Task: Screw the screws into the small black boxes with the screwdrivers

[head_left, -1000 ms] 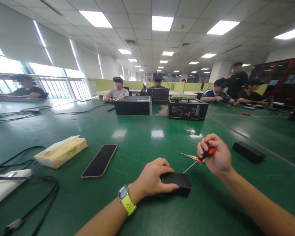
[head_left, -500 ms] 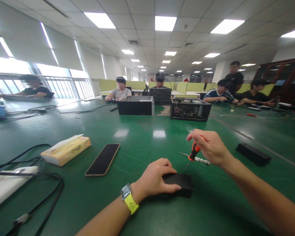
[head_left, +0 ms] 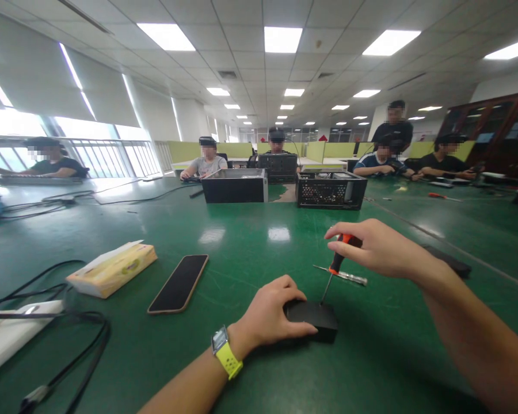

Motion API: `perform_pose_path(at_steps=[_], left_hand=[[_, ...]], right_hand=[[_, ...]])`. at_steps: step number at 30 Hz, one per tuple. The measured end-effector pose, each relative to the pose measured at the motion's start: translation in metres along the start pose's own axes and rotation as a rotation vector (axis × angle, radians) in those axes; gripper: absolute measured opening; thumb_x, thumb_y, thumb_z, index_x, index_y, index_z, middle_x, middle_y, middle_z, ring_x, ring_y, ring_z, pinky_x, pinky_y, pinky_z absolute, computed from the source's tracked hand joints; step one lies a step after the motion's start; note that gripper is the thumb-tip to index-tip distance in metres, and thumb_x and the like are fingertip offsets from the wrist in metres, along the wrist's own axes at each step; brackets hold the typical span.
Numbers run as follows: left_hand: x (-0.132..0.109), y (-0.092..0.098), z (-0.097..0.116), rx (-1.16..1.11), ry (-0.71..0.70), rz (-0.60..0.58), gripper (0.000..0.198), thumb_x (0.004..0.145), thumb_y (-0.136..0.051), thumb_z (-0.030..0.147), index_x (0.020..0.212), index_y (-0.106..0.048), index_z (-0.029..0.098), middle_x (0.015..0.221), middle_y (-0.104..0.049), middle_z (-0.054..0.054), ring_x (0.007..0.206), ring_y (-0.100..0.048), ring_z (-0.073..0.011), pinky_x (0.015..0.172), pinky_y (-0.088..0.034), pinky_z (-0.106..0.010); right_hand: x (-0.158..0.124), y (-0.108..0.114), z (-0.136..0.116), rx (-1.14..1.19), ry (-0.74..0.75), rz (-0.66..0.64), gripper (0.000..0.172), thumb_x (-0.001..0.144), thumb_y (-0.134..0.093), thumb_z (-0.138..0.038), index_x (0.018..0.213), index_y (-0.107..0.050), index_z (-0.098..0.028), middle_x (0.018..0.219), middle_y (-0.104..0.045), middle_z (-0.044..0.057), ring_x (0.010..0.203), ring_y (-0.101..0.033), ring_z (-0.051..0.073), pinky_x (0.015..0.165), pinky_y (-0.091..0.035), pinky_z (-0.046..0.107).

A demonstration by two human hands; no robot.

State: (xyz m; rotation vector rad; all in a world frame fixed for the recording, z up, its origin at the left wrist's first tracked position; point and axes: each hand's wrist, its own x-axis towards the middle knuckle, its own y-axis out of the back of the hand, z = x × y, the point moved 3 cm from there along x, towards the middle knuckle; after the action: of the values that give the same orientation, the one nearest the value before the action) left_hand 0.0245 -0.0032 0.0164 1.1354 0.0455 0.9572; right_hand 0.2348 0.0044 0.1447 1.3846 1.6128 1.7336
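1. The green worktop [head_left: 242, 247] carries everything, and the black block [head_left: 315, 313] lies on it at the near side, between the two hands.
2. Well beyond them stand a solid-sided case [head_left: 235, 187] and a perforated case [head_left: 330, 192]; neither is being touched.
3. The left hand [head_left: 274, 310] clamps the block, thumb along the near side and the other fingers across to the far side, bracing it against the worktop.
4. The right hand [head_left: 377, 247] has its thumb and fingers around the screwdriver [head_left: 336, 261], with their tips apart past the handle (how hard they press, I cannot tell).
5. The screwdriver leans slightly, its shaft meeting the block at the far edge of the top, towards the right end. The step in hand looks like driving or undoing a screw there, though the direction is unclear.
6. A slim silver tool [head_left: 349, 278] lies just behind, unused.
7. Smallest of all, the tip's seat is too small to make out; turning calls for a straighter shaft, gentle downward pressure and a steady left hand.
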Motion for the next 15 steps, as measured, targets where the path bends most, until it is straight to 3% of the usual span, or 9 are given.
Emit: perform_pose_path(at_steps=[5,10,12,15], left_hand=[[0.0,0.002,0.004,0.034,0.038,0.038,0.035,0.074,-0.071,0.05,0.09,-0.066,0.019,0.09,-0.058,-0.004,0.082,-0.055,-0.0183,0.072,-0.045,-0.028],[0.0,0.004,0.006,0.038,0.032,-0.018,0.041,0.071,-0.074,0.049,0.098,-0.065,0.02,0.092,-0.059,-0.004,0.085,-0.056,-0.0194,0.075,-0.045,-0.028],[0.0,0.005,0.005,0.06,0.048,-0.033,0.044,0.07,-0.074,0.052,0.099,-0.066,0.02,0.091,-0.059,-0.004,0.084,-0.056,-0.0199,0.074,-0.045,-0.029],[0.0,0.006,0.006,0.07,0.056,-0.05,0.044,0.067,-0.074,0.054,0.095,-0.066,0.02,0.09,-0.059,-0.003,0.084,-0.055,-0.0198,0.072,-0.045,-0.028]], right_hand=[[0.001,0.001,-0.011,0.224,0.071,-0.107,0.032,0.082,-0.056,-0.028,0.114,-0.06,-0.02,0.077,-0.068,0.001,0.06,-0.058,0.014,0.055,-0.04,0.023],[0.001,-0.001,-0.014,0.066,0.029,0.034,0.029,0.083,-0.059,-0.049,0.094,-0.069,-0.024,0.062,-0.064,0.0,0.055,-0.055,0.016,0.054,-0.034,0.025],[0.001,0.0,-0.016,0.055,0.048,0.063,0.025,0.085,-0.058,-0.046,0.087,-0.07,-0.024,0.065,-0.066,0.001,0.057,-0.056,0.016,0.055,-0.034,0.025],[0.0,0.004,-0.017,0.169,0.103,-0.009,0.023,0.084,-0.057,-0.032,0.1,-0.068,-0.022,0.077,-0.069,0.001,0.061,-0.058,0.014,0.058,-0.039,0.024]])
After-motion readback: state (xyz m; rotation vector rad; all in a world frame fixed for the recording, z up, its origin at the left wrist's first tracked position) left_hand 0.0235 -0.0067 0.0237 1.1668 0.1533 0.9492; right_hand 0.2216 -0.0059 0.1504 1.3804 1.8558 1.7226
